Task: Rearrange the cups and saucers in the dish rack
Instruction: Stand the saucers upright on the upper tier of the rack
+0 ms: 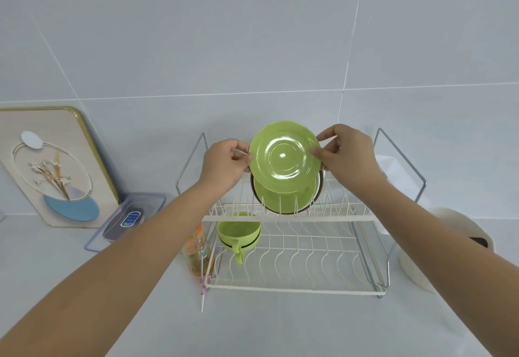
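Left hand (224, 164) at nine o'clock and right hand (346, 153) at three pinch the green saucer (285, 156) upright by its rim, probably to clear the dish rack (289, 217) tines.

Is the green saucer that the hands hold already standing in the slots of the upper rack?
No, both hands hold the green saucer by its edges above the upper rack.

bright, even light | glare spot on saucer (283, 155) | wide-angle edge distortion
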